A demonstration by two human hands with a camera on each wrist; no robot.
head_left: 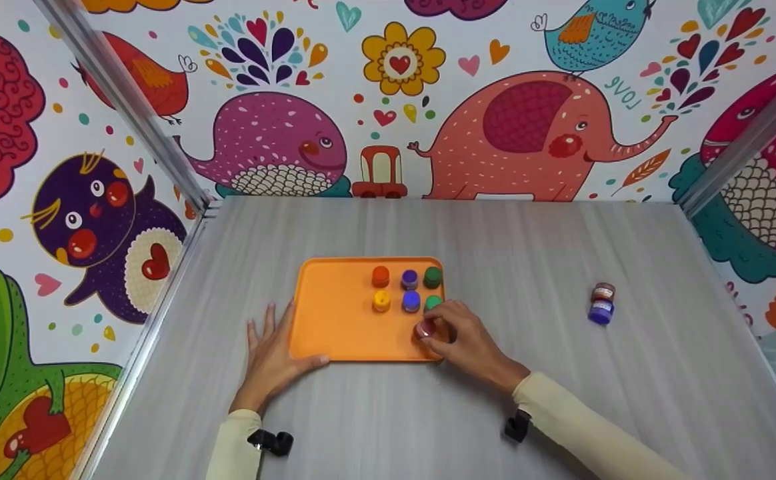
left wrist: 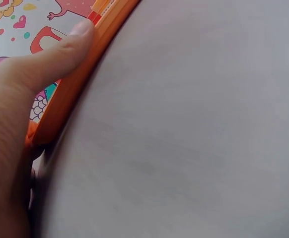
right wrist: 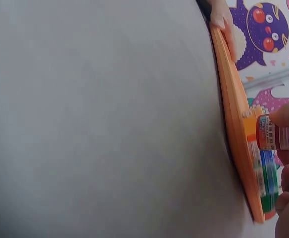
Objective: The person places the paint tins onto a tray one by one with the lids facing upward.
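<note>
Between its thumb and fingertips, my right hand [head_left: 471, 343] pinches a small dark red paint jar [head_left: 425, 327] over the front right corner of an orange tray [head_left: 335, 313]. The right wrist view shows the printed label of this jar [right wrist: 269, 133]. My left hand [head_left: 276, 353] touches the tray's front left corner, with its fingers spread along the left side and the thumb on the front rim. On the tray stand a red jar [head_left: 380, 276], a purple jar [head_left: 409, 279], a dark green jar [head_left: 433, 277], a yellow jar [head_left: 381, 301], a blue jar [head_left: 411, 301] and a lighter green jar [head_left: 433, 303].
To the right of the tray, a brown jar [head_left: 603, 291] and a dark blue jar [head_left: 601, 311] lie close together on the grey table [head_left: 521, 247]. Panels with cartoon animals [head_left: 388, 100] close off the back and sides, with metal posts [head_left: 128, 100] at the corners.
</note>
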